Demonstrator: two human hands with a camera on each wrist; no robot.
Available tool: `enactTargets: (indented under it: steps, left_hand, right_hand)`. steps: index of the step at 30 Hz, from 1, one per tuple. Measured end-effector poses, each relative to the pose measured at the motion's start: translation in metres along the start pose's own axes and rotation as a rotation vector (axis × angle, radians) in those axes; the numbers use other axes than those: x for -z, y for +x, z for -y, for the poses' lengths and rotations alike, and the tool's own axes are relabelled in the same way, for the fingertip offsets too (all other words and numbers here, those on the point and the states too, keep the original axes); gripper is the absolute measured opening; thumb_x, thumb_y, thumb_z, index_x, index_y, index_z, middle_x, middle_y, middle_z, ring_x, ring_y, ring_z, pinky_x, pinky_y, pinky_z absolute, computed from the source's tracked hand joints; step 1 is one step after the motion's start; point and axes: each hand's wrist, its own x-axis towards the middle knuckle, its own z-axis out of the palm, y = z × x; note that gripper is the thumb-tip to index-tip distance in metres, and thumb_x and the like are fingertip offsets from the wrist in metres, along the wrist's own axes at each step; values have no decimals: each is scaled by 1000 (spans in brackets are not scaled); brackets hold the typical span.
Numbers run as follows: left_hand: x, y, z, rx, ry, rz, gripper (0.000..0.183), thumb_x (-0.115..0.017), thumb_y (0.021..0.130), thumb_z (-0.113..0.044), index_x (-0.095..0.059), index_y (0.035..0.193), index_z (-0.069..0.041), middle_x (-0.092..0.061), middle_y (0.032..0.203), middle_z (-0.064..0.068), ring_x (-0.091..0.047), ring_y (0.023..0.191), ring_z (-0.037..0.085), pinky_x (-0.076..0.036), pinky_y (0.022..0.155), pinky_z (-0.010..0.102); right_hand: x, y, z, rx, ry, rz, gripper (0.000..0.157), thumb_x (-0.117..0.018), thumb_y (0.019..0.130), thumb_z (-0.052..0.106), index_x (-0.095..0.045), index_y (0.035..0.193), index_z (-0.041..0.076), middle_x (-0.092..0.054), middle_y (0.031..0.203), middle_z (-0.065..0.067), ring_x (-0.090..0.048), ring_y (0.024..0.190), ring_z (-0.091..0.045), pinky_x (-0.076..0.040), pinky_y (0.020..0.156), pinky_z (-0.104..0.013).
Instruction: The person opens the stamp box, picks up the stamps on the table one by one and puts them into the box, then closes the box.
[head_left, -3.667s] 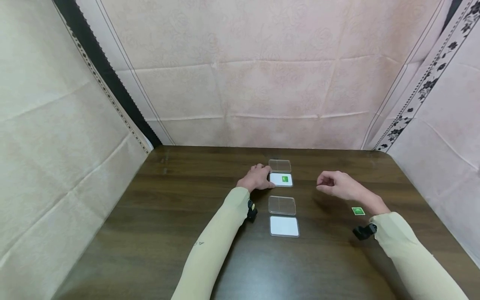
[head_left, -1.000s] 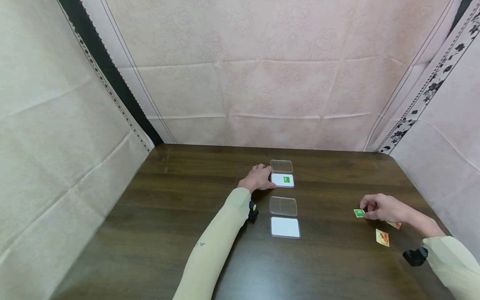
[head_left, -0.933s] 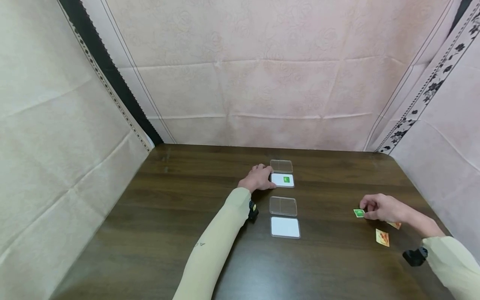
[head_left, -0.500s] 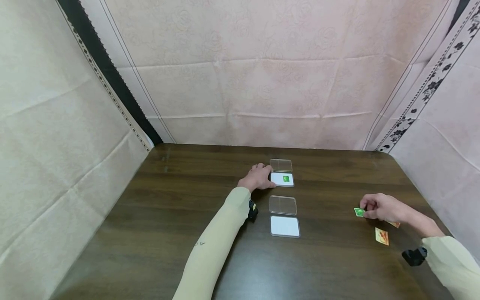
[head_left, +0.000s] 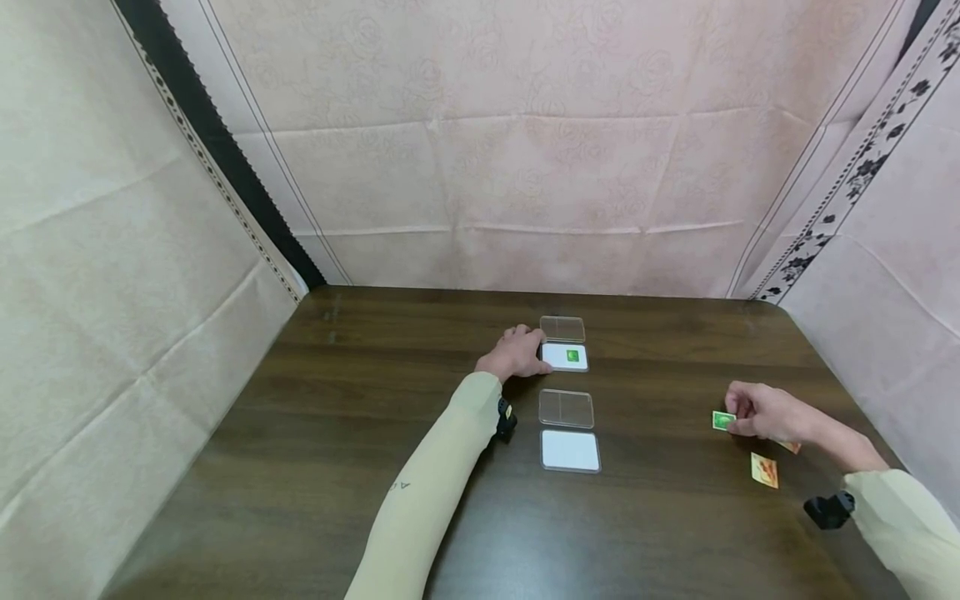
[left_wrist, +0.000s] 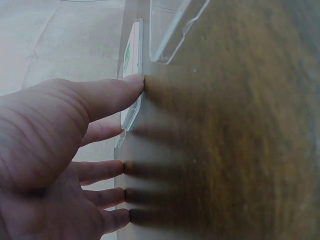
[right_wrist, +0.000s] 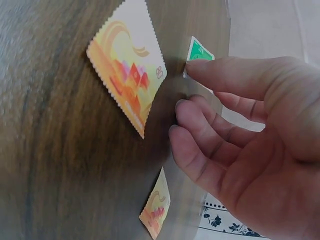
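Note:
In the head view, my right hand [head_left: 772,412] pinches a green postage stamp [head_left: 723,420] between thumb and forefinger at the table's right. The right wrist view shows the thumb on this green stamp [right_wrist: 201,49], the other fingers loosely bent. My left hand [head_left: 513,353] rests beside the far clear plastic case [head_left: 553,359], fingers spread and fairly straight. Its thumb touches the case's edge in the left wrist view [left_wrist: 131,112]. That case lies with its lid [head_left: 562,328] folded back, a green stamp [head_left: 572,356] on its white insert.
A nearer case [head_left: 570,451] with a white insert lies with its clear lid [head_left: 566,408] folded back. An orange stamp [head_left: 764,470] is on the dark wooden table [head_left: 660,517]; another [head_left: 790,447] is partly hidden behind my right wrist. Pale cloth [head_left: 525,183] hangs around the table.
My right hand has gone right and towards me from the earliest frame, uncovering orange stamps. The green stamp has just shifted slightly with its fingertips. The left hand stays beside the far case.

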Motion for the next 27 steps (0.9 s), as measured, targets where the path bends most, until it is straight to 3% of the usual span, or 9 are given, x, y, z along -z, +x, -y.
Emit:
enactTargets:
  steps: [17,27]
  left_hand:
    - [0,-1,-1,7,-4,-7,61,-65,92,-44,-45,144,-20,-35,154,9,-33,140,29,-34,112,49]
    - [0,1,0,7,-6,-8,60,-66,92,-43,-45,143,-20,-36,153,9,-33,139,30,-34,113,49]
  right_hand:
    - [-3,-1,2,30,8,-16,16,-60,86,-5,-50,90,6,-55,74,-2,-53,62,-7,-44,52,-24]
    - [0,3,3,35,9,-33,17,-59,86,-6,-55,94,8,-55,76,-1,-49,62,-6,-42,52,-24]
